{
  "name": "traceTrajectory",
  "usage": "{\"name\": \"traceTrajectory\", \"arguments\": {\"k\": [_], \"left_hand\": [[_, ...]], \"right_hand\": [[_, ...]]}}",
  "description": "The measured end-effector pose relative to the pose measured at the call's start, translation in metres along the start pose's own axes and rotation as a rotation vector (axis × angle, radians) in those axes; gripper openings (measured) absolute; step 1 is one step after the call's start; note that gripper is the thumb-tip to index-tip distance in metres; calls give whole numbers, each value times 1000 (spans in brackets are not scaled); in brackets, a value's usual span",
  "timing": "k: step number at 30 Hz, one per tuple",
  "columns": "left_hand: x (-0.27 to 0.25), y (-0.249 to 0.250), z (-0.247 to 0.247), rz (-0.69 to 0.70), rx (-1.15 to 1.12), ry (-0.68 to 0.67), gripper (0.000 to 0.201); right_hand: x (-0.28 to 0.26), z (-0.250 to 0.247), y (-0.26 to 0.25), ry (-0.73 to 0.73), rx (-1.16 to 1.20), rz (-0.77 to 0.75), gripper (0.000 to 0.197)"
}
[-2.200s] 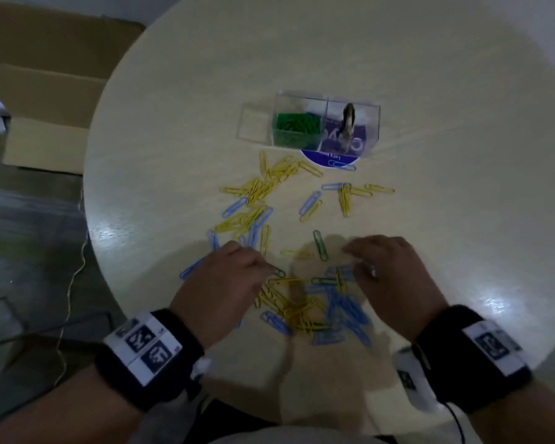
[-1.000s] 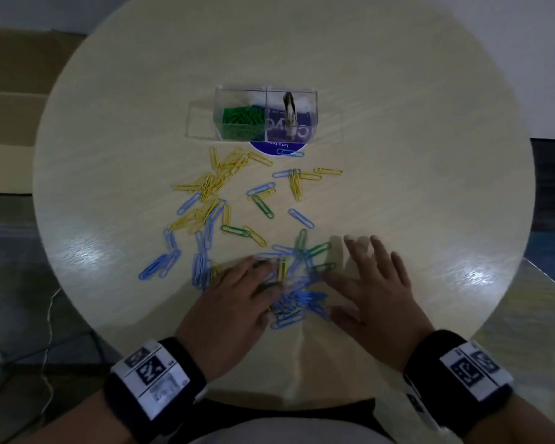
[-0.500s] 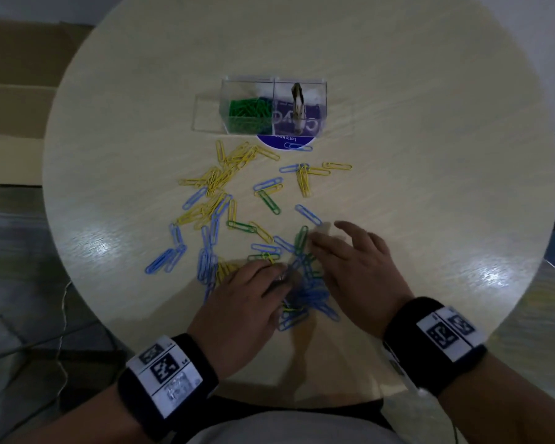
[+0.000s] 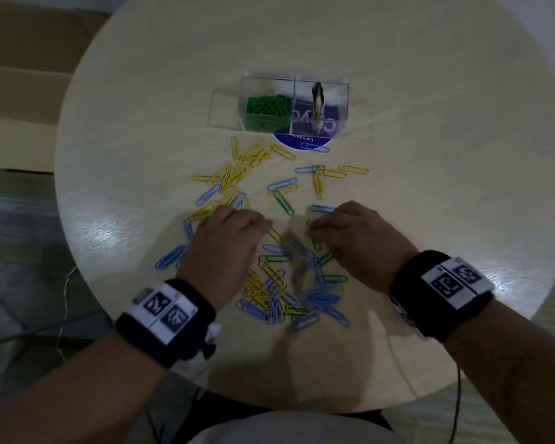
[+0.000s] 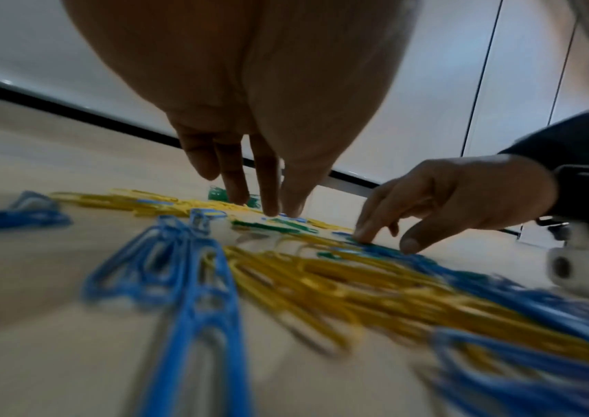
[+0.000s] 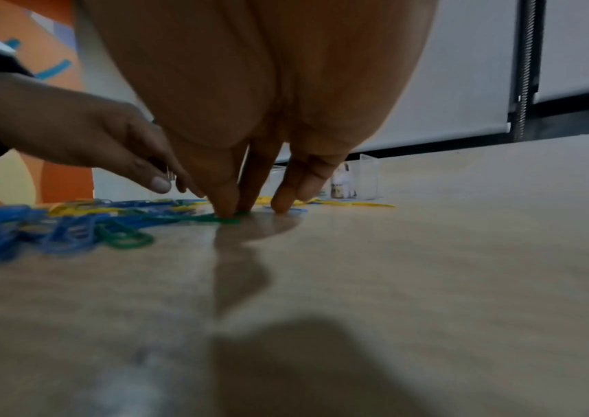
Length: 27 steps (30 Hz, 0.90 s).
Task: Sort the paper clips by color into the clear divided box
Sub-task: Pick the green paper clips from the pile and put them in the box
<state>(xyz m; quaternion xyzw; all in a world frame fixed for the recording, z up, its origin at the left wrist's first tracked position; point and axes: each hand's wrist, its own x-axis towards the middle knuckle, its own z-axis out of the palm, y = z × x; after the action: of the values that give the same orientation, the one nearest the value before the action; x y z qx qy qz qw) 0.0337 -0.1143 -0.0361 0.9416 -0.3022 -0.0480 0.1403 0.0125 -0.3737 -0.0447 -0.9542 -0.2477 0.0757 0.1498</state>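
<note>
The clear divided box (image 4: 342, 105) stands at the far middle of the round table (image 4: 446, 149). Its left compartment holds green clips (image 4: 267, 111). Yellow, blue and green paper clips (image 4: 237, 174) lie scattered in front of it, and a denser mixed pile (image 4: 289, 298) lies between my wrists. My left hand (image 4: 258, 224) stands on its fingertips (image 5: 271, 207) among the clips, gripping nothing that I can see. My right hand (image 4: 314, 231) presses its fingertips (image 6: 227, 203) down on a green clip (image 6: 228, 219); its thumb stays apart from the index finger in the left wrist view.
A small dark-and-white object (image 4: 317, 99) stands in the box's right compartment. A blue round sticker (image 4: 302, 143) shows from under the box. A clear flap (image 4: 223, 107) lies at the box's left. A cardboard box (image 4: 20, 100) sits on the floor beyond the table's left edge.
Both hands have moved forward from the near pile toward the table's middle. Their flat, spread fingers now stand on their tips. The pile behind them is uncovered.
</note>
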Motion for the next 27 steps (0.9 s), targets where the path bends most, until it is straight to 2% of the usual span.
{"name": "traceTrajectory", "arguments": {"k": [2, 5, 9, 12, 15, 17, 19, 21, 27], "left_hand": [[13, -8, 1, -7, 47, -21, 22], [21, -13, 1, -55, 72, -65, 8], [20, -12, -2, -112, -69, -70, 7], [10, -1, -4, -29, -216, -89, 4], [-3, 8, 4, 56, -218, -127, 9], [-8, 6, 10, 52, -168, -118, 10], [-9, 3, 9, 30, -140, -120, 6], [-8, 2, 6, 18, -137, -144, 4], [1, 6, 5, -34, -160, -221, 8]], "right_hand": [[-1, -1, 3, 14, -5, 47, 25], [-8, -6, 4, 30, 8, 197, 13], [-15, -6, -2, -2, 45, 347, 14], [-21, -4, -6, 30, 122, 351, 6], [-29, -3, -10, 83, 246, 400, 14], [-33, -3, -15, 83, 314, 393, 25], [-33, -3, -22, 37, 286, 328, 30], [-30, -4, -23, 3, 223, 296, 24], [-23, -9, -18, -123, 240, 433, 9]]}}
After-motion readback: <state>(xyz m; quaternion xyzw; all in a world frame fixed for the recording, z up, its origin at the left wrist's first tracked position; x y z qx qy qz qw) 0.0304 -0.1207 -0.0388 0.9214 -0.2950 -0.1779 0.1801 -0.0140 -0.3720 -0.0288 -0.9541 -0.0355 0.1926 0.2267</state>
